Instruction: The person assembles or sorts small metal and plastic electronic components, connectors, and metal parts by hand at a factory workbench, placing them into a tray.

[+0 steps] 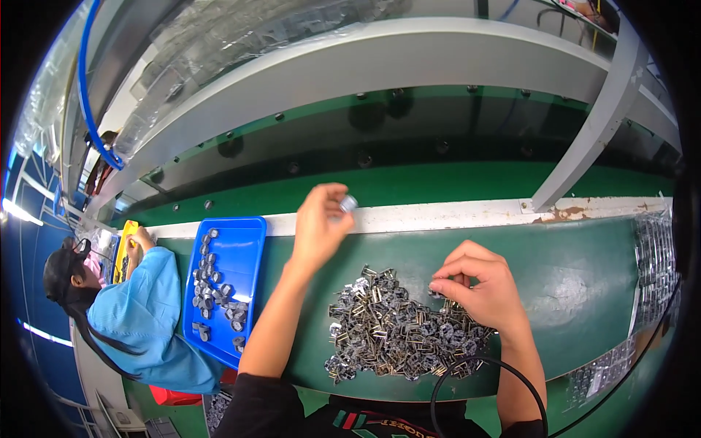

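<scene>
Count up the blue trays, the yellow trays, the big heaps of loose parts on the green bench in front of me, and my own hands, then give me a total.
Blue tray: 1
Yellow tray: 1
Heap of loose parts: 1
Your hands, left hand and right hand: 2
Total: 5

Printed lettering (394, 425) on black shirt (321, 422)
</scene>
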